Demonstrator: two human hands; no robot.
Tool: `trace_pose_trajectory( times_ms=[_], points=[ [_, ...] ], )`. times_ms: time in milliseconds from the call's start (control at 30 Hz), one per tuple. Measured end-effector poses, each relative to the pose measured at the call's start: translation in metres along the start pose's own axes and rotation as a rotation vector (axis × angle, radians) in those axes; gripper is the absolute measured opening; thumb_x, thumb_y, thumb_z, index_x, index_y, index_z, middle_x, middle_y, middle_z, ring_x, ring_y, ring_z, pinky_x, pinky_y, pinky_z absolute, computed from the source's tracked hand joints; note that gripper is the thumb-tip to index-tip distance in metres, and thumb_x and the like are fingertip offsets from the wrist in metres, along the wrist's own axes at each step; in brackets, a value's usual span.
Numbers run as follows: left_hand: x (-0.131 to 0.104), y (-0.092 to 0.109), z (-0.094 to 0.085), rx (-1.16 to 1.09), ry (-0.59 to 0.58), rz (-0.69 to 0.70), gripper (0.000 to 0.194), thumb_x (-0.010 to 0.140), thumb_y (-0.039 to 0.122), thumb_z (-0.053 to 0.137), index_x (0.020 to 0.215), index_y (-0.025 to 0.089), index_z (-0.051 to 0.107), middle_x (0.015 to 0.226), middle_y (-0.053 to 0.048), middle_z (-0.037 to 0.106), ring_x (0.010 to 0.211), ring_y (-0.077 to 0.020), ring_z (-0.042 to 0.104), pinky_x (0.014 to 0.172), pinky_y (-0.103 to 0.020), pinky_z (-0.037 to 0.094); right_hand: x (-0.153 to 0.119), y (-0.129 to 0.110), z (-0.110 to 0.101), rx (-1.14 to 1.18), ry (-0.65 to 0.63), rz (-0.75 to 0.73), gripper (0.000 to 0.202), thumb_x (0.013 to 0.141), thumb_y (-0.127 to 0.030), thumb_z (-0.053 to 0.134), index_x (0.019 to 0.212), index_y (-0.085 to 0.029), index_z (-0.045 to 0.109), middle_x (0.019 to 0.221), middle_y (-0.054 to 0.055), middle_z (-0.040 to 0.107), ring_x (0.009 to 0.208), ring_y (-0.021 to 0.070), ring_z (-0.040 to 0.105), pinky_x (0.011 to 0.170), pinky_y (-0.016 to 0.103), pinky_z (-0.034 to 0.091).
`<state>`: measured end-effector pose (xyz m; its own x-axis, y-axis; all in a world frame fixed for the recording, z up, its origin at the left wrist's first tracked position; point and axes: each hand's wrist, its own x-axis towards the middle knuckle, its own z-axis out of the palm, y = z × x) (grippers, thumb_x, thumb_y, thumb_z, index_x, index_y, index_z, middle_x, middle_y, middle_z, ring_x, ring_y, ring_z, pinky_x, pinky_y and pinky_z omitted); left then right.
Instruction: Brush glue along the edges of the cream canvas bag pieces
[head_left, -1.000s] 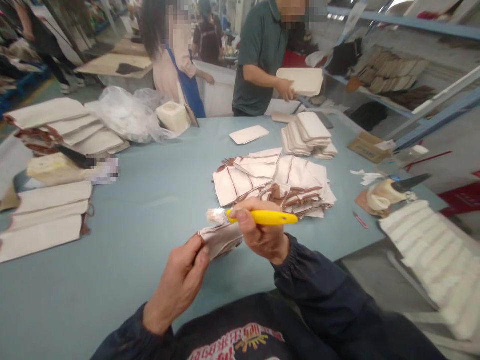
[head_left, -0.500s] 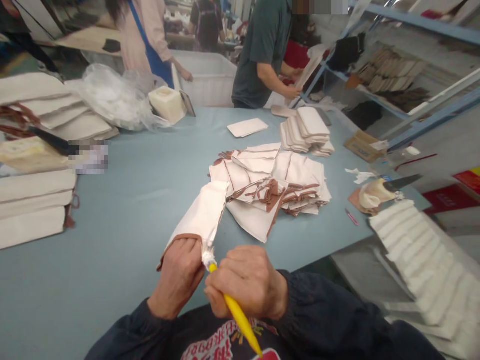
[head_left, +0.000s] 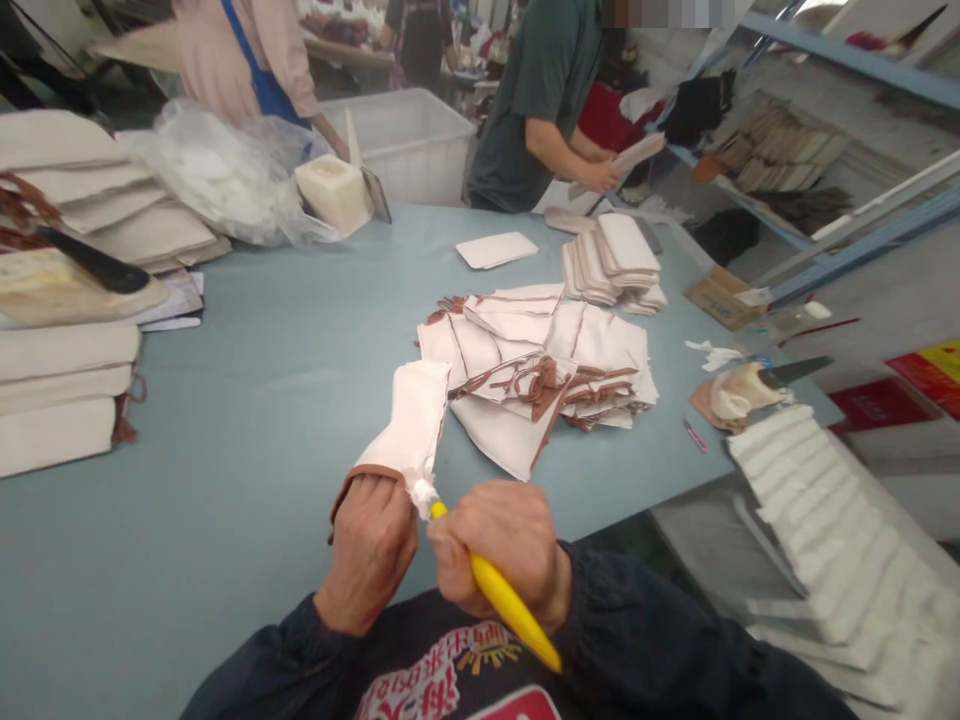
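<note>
Right fingers [head_left: 466, 522] clenched round yellow brush [head_left: 514, 605], bristles [head_left: 424, 494] indistinct, left fingers [head_left: 379, 497] part-hidden under brown-edged fabric [head_left: 417, 412], grip unclear

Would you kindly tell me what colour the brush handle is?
The brush handle is yellow: head view.

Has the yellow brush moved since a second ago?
Yes: the yellow brush has pulled back toward the camera, away from the heap of cream fabric pieces.

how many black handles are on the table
2: the left black handle, toward the picture's left edge, and the right black handle, near the table's right edge. More may be hidden.
</note>
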<state>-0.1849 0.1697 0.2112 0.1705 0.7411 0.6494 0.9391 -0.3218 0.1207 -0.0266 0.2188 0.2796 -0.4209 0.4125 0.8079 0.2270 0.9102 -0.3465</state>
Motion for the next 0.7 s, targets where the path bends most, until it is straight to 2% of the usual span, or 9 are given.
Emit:
trace_pose_trajectory(
  times_ms=[133,300,400,500,633,700],
  points=[
    [-0.001,0.003,0.001,0.029,-0.009,-0.018,0.022,0.091,0.002,0.046,0.086,0.017,0.060,0.072,-0.009,0.061,0.073,-0.0279,0.055,0.071,-0.038,0.048,0.004,0.008,-0.004,-0.085,0.037,0.058,0.024,0.099,-0.017,0.048,0.077,-0.024,0.055,0.056,-0.002,0.063,0.049,0.0136,0.056,0.051,0.030,0.043],
    [-0.006,0.003,0.004,0.010,0.004,-0.030,0.023,0.094,0.005,0.042,0.085,0.018,0.059,0.073,-0.009,0.060,0.073,-0.0284,0.055,0.068,-0.038,0.048,-0.007,0.000,0.004,-0.051,-0.043,0.002,0.031,0.100,-0.020,0.044,0.071,-0.024,0.053,0.049,-0.004,0.055,0.042,0.0116,0.047,0.046,0.032,0.037],
    [-0.010,0.004,0.005,0.009,-0.004,-0.048,0.022,0.092,0.004,0.043,0.084,0.018,0.059,0.073,-0.009,0.060,0.073,-0.0284,0.055,0.069,-0.038,0.049,-0.011,-0.002,0.002,0.028,0.023,0.055,0.028,0.101,-0.021,0.044,0.075,-0.024,0.056,0.052,-0.004,0.060,0.043,0.0112,0.051,0.047,0.029,0.042],
    [-0.012,0.006,0.006,0.003,-0.012,-0.063,0.020,0.091,0.003,0.046,0.089,0.017,0.061,0.077,-0.010,0.063,0.076,-0.0291,0.056,0.073,-0.040,0.050,-0.010,0.004,0.002,-0.009,0.087,0.096,0.025,0.100,-0.020,0.047,0.077,-0.024,0.057,0.057,-0.002,0.066,0.049,0.0125,0.059,0.052,0.029,0.047],
    [-0.015,0.004,0.008,-0.041,0.010,-0.056,0.020,0.095,0.009,0.043,0.095,0.016,0.062,0.081,-0.011,0.064,0.079,-0.0292,0.058,0.072,-0.040,0.051,-0.016,0.000,0.012,0.005,0.022,0.005,0.029,0.100,-0.019,0.046,0.073,-0.024,0.053,0.052,-0.004,0.059,0.044,0.0112,0.050,0.047,0.030,0.039],
    [-0.017,0.002,0.009,-0.061,0.028,-0.045,0.020,0.096,0.012,0.043,0.099,0.015,0.063,0.083,-0.011,0.065,0.080,-0.0293,0.059,0.073,-0.040,0.052,-0.020,-0.006,0.015,0.060,0.040,-0.002,0.029,0.100,-0.020,0.046,0.072,-0.023,0.052,0.051,-0.005,0.056,0.043,0.0104,0.047,0.046,0.029,0.038]
  ],
)
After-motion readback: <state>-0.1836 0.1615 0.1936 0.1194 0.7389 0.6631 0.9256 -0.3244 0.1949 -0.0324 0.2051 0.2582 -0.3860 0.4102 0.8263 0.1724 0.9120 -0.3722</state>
